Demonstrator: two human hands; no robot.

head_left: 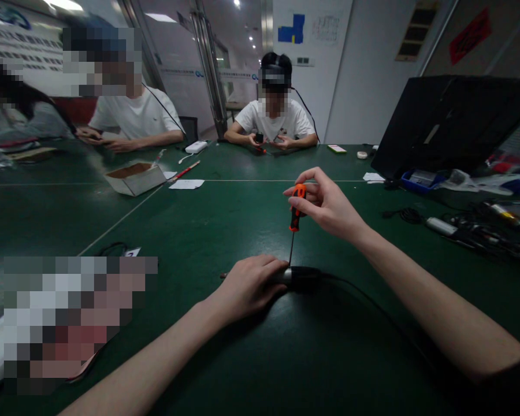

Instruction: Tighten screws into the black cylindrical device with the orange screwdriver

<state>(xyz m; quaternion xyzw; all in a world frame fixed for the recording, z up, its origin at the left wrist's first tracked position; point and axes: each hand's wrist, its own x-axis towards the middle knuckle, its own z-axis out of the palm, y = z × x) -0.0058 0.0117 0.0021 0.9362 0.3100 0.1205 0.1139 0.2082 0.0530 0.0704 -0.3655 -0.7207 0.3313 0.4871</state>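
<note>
A screwdriver (295,218) with an orange-and-black handle stands nearly upright in my right hand (325,202). The fingers of that hand are closed around the top of its handle. Its thin shaft points down to a silver-and-black cylindrical corded tool (305,276) lying on the table. Whether the tip sits in a screw is too small to tell. My left hand (255,280) is wrapped over the silver part of the corded tool, pressing it to the tabletop. A narrow end sticks out left of that hand, and a black cable leaves the tool's right end.
The green table (225,214) carries an open white box (136,182), a red pencil-like stick (185,171) and paper (187,184) beyond my hands. Tangled cables and tools (472,231) lie at right below a large black case (450,124). Several people sit around the table.
</note>
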